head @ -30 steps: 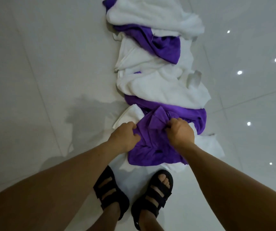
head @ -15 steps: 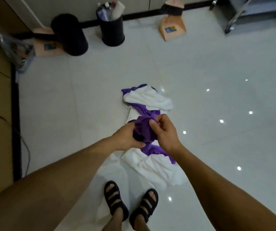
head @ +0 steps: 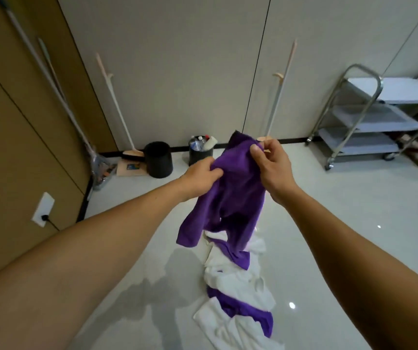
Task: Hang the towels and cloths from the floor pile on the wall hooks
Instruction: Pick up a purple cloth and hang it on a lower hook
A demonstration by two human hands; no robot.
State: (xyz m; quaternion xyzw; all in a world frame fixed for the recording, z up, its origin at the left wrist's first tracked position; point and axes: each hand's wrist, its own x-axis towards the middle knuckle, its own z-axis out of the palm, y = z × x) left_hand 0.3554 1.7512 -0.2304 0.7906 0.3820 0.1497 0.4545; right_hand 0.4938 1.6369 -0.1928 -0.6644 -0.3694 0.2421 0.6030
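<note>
A purple cloth hangs in the air in front of me, held by both hands. My left hand grips its left side, fingers curled into the fabric. My right hand pinches its top edge between thumb and fingers. Below it on the white floor lies the pile of white towels and purple cloths, stretching toward me. No wall hooks are visible.
Against the far wall stand a black bin, a black bucket of bottles and two long-handled dustpans. A mop leans in the left corner. A metal trolley stands at right. A wall socket is on the brown panel.
Both hands have lifted the purple cloth off the pile from floor level to chest height. My view has risen from the floor to the far wall.
</note>
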